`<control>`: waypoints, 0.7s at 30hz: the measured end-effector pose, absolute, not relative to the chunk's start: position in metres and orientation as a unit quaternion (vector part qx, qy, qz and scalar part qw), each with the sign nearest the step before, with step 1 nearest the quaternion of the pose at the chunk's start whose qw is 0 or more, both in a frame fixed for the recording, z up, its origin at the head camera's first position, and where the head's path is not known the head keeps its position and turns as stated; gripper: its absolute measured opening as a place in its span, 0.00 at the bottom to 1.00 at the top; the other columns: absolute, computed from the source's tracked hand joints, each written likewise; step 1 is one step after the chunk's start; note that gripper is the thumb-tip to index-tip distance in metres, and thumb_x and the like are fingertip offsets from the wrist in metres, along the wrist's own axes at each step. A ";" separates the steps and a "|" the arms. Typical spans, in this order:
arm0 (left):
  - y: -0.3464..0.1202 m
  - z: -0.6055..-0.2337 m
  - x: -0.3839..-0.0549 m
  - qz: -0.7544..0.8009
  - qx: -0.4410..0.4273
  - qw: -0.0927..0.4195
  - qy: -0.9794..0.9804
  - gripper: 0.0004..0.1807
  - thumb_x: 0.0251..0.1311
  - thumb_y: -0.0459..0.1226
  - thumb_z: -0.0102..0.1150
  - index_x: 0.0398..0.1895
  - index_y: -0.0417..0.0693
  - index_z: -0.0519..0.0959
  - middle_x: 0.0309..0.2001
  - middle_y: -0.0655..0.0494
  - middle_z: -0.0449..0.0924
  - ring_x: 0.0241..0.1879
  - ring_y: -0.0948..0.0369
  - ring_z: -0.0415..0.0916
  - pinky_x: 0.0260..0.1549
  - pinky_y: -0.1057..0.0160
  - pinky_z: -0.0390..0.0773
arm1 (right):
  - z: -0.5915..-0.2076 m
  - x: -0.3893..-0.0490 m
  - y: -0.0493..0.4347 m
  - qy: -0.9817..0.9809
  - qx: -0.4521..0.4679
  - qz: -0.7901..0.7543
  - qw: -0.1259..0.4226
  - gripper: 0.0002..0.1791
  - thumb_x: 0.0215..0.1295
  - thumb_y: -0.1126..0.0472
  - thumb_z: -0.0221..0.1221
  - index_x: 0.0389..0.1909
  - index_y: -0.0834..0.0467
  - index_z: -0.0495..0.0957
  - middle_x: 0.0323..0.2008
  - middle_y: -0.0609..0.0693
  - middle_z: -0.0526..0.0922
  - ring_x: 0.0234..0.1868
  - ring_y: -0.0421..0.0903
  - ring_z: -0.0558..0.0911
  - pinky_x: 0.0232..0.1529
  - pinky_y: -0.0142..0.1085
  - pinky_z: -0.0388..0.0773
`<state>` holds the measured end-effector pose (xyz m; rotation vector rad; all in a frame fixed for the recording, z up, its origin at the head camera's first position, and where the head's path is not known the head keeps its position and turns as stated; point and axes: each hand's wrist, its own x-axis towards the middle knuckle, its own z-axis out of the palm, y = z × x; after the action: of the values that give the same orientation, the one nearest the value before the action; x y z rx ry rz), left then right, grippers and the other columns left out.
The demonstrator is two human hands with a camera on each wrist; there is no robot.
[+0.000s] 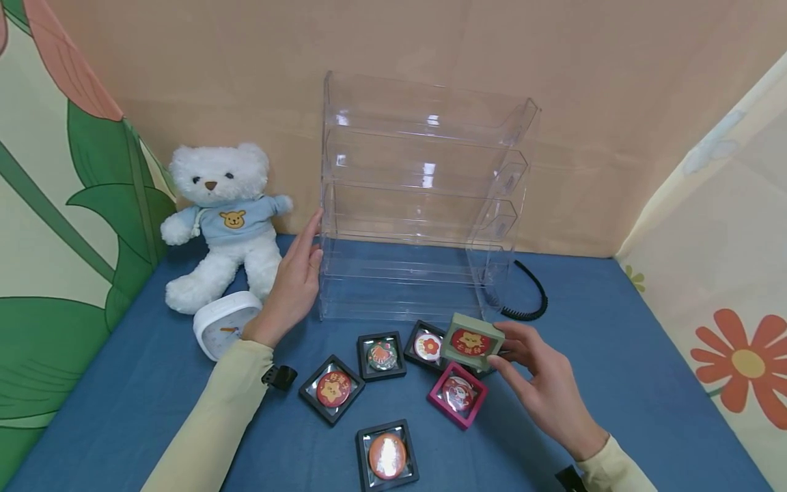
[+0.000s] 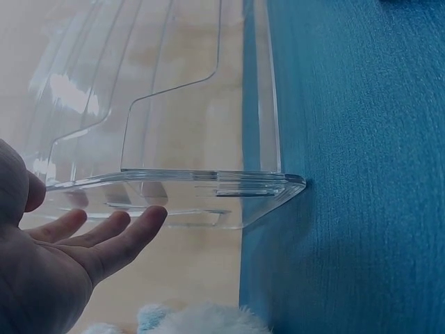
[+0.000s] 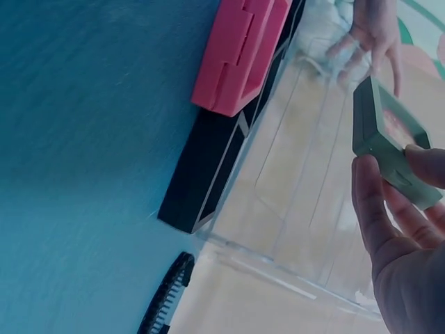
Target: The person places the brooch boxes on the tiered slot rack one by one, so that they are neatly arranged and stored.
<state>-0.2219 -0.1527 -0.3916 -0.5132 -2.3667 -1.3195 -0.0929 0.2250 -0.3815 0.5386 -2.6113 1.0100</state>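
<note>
My right hand (image 1: 544,386) pinches a green display frame (image 1: 472,342) between thumb and fingers at its right side. A round red badge with a yellow figure shows inside it. The frame hangs above the other frames, tilted; in the right wrist view the green frame (image 3: 389,142) is seen from its edge. Beside the clear tiered rack (image 1: 424,256), my left hand (image 1: 295,287) touches its left side with straight fingers. In the left wrist view the fingers (image 2: 132,240) lie along the rack's side panel (image 2: 201,132). A magenta frame (image 1: 458,395) sits just below the green one.
Several black frames with round badges, such as one with a red badge (image 1: 332,391), lie on the blue cloth (image 1: 615,383). A white teddy bear (image 1: 218,225) sits left, behind a white clock (image 1: 226,325). A black ridged band (image 1: 531,313) lies by the rack's right foot.
</note>
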 end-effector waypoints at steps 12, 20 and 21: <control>-0.152 -0.391 -0.222 -0.469 -0.182 0.189 -0.843 0.37 0.78 0.28 0.38 0.83 0.64 0.45 0.77 0.46 0.54 0.73 0.48 0.57 0.65 0.43 0.66 | -0.379 -0.109 0.210 -0.893 0.216 0.362 0.155 0.32 0.60 0.72 0.70 0.64 0.54 0.71 0.49 0.50 0.84 0.42 0.41 0.86 0.42 0.45 0.86; -0.153 -0.393 -0.223 -0.464 -0.182 0.192 -0.846 0.37 0.79 0.28 0.38 0.83 0.64 0.45 0.77 0.46 0.54 0.72 0.49 0.59 0.65 0.45 0.67 | -0.378 -0.120 0.205 -0.888 0.227 0.366 0.161 0.34 0.60 0.72 0.70 0.65 0.55 0.70 0.49 0.50 0.84 0.43 0.41 0.86 0.44 0.43 0.85; -0.153 -0.393 -0.223 -0.463 -0.181 0.192 -0.846 0.37 0.79 0.28 0.38 0.83 0.64 0.45 0.77 0.45 0.55 0.72 0.48 0.59 0.65 0.44 0.67 | -0.378 -0.121 0.204 -0.887 0.228 0.367 0.161 0.34 0.60 0.72 0.70 0.65 0.55 0.70 0.49 0.50 0.84 0.44 0.42 0.86 0.44 0.43 0.85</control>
<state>-0.2228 -0.1530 -0.3930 -0.5079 -2.3744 -1.3006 -0.1212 0.2043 -0.3783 0.6521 -2.5324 1.0484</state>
